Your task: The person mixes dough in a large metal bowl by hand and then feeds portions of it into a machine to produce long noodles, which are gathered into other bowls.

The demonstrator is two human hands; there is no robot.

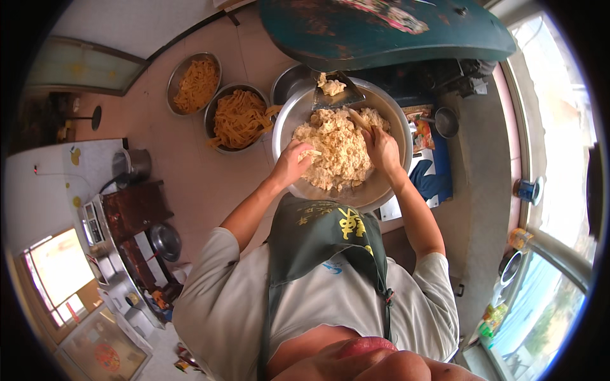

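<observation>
A large metal bowl (403,117) in front of me holds a heap of crumbly, pale yellow dough (337,149). My right hand (382,151) is closed round the wooden handle of a spatula (353,95) at the bowl's right side. Its dark, flat blade lies over the far rim with a lump of dough (331,85) on it. At the bowl's left inner edge, my left hand (292,164) has its fingers closed on a small piece of dough (311,153).
Two metal bowls of flat yellow strips (240,117) (196,84) stand on the tiled floor to the left. Behind the large bowl is another metal bowl (287,82). A dark green curved board (387,35) hangs over the far side. A small pot (446,122) and dark blue cloth (427,181) lie right.
</observation>
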